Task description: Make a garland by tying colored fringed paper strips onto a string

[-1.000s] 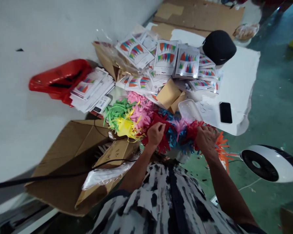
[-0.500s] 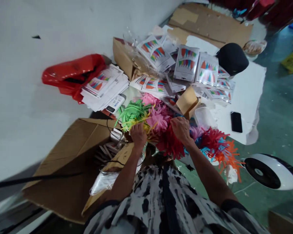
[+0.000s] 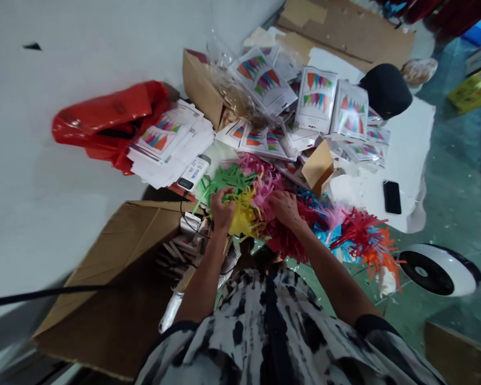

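Observation:
A row of fringed paper tassels lies across the front of the table. My left hand (image 3: 223, 210) is closed, fingers curled at the green tassel (image 3: 232, 181), with the yellow tassel (image 3: 246, 215) spread loose beside it. Fingers of my right hand (image 3: 285, 208) are pinched on the pink tassel (image 3: 266, 188); my palm partly covers it. Below that hand hangs a dark red tassel (image 3: 291, 243). Further right, a brighter red tassel (image 3: 358, 227), blue strips (image 3: 331, 238) and an orange tassel (image 3: 380, 259) trail over the table edge.
Packaged bunting sets (image 3: 316, 99) are heaped at the back. Printed cards (image 3: 172, 141) and a red plastic bag (image 3: 104, 120) are on the left. An open cardboard box (image 3: 104, 262) stands by my left arm. A phone (image 3: 392, 197) and a white-and-black device (image 3: 441, 270) are at right.
My left hand has moved up from the yellow tassel to the green one, and the yellow strips now spread out. My right hand has shifted left from the red tassel to the pink one.

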A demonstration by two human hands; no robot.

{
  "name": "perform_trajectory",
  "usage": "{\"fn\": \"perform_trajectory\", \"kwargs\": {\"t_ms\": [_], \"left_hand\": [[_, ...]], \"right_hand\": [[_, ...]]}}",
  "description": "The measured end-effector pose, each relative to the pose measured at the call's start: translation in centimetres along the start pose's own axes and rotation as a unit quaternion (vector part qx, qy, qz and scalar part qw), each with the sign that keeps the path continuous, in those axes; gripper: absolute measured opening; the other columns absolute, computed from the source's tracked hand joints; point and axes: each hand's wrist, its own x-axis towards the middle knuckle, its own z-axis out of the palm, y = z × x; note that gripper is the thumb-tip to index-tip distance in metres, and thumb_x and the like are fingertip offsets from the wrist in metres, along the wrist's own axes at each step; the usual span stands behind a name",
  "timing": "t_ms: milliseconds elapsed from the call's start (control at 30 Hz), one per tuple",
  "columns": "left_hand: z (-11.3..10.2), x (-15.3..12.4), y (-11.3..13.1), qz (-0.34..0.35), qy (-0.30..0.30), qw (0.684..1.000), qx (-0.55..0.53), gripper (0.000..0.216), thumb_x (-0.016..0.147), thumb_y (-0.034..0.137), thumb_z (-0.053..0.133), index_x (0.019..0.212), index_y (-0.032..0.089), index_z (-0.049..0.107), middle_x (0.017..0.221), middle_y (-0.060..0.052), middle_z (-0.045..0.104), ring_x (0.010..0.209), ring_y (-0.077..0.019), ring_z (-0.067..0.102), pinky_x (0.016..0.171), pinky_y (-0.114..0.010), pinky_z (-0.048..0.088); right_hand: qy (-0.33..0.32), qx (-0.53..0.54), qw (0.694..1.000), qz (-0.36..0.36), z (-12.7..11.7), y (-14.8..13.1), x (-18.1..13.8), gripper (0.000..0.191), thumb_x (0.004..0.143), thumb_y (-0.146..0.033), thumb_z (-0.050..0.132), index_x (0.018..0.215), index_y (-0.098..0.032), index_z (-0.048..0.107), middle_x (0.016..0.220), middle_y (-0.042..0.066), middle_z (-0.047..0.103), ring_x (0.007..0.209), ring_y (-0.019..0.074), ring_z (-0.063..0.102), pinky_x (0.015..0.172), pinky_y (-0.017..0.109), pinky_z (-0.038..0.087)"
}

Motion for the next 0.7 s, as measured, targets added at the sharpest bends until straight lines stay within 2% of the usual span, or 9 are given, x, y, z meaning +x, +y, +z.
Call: {"fn": "perform_trajectory", "kwargs": {"t_ms": [100, 200, 333, 400, 500, 567, 700], "left_hand": [[-0.5, -0.7, 1.6, 0.064, -0.001, 0.998, -0.025, 0.036, 0.078, 0.005, 0.053, 0.104, 0.022, 0.072, 0.110, -0.005, 0.076, 0.111, -0.0242, 0.066, 0.106, -0.041, 0.050], [0.3, -1.8, 3.0, 0.123, -0.059, 0.989, -0.055, 0.023, 0.084, 0.011, 0.055, 0.094, 0.022, 0.072, 0.098, -0.005, 0.077, 0.102, -0.0229, 0.068, 0.101, -0.040, 0.052], [2.6, -4.2, 4.2, 0.110, -0.124, 0.985, -0.043, 0.015, 0.093, 0.020, 0.058, 0.093, 0.024, 0.073, 0.095, -0.004, 0.077, 0.097, -0.0213, 0.070, 0.095, -0.036, 0.053], [3.3, -5.5, 4.4, 0.103, -0.155, 0.982, -0.036, 0.015, 0.094, 0.021, 0.058, 0.095, 0.024, 0.073, 0.097, -0.004, 0.078, 0.097, -0.0211, 0.070, 0.095, -0.035, 0.053], [3.5, -6.6, 4.3, 0.104, -0.198, 0.974, -0.039, 0.016, 0.095, 0.020, 0.057, 0.097, 0.025, 0.073, 0.099, -0.004, 0.078, 0.099, -0.0204, 0.070, 0.095, -0.034, 0.053], [3.3, -6.5, 4.1, 0.095, -0.195, 0.976, -0.030, 0.016, 0.095, 0.021, 0.058, 0.098, 0.025, 0.073, 0.100, -0.004, 0.078, 0.100, -0.0205, 0.070, 0.095, -0.034, 0.053], [3.4, -4.8, 3.3, 0.078, -0.141, 0.987, 0.014, 0.017, 0.096, 0.021, 0.058, 0.102, 0.024, 0.073, 0.103, -0.007, 0.078, 0.102, -0.0237, 0.070, 0.098, -0.038, 0.053]], "right_hand": [[-0.004, 0.002, 1.000, 0.010, -0.2, 0.9, -1.1, 0.023, 0.099, -0.027, 0.054, 0.107, -0.024, 0.075, 0.128, 0.010, 0.072, 0.122, 0.0284, 0.054, 0.106, 0.044, 0.031], [0.025, 0.035, 0.998, 0.039, -0.7, 1.4, -1.7, 0.023, 0.096, -0.023, 0.054, 0.110, -0.022, 0.073, 0.122, 0.010, 0.073, 0.119, 0.0277, 0.058, 0.104, 0.042, 0.033], [0.064, 0.110, 0.983, 0.134, -0.7, 0.9, 0.2, 0.030, 0.100, -0.023, 0.045, 0.120, -0.020, 0.068, 0.119, 0.011, 0.074, 0.112, 0.0273, 0.062, 0.097, 0.040, 0.041], [0.055, 0.106, 0.978, 0.172, -0.4, 0.4, 1.8, 0.032, 0.103, -0.029, 0.043, 0.122, -0.021, 0.067, 0.120, 0.013, 0.074, 0.112, 0.0300, 0.062, 0.095, 0.042, 0.042], [0.016, 0.079, 0.981, 0.175, 0.2, 0.3, 3.2, 0.027, 0.101, -0.036, 0.053, 0.115, -0.023, 0.071, 0.121, 0.013, 0.074, 0.114, 0.0327, 0.060, 0.097, 0.047, 0.041], [0.011, 0.088, 0.983, 0.161, 0.2, 0.8, 3.2, 0.022, 0.097, -0.037, 0.061, 0.110, -0.023, 0.072, 0.117, 0.011, 0.075, 0.112, 0.0316, 0.061, 0.097, 0.046, 0.040], [0.054, 0.135, 0.982, 0.122, -0.8, 2.9, 1.2, 0.017, 0.094, -0.037, 0.066, 0.099, -0.023, 0.074, 0.106, 0.007, 0.076, 0.105, 0.0271, 0.063, 0.092, 0.039, 0.041]]}}
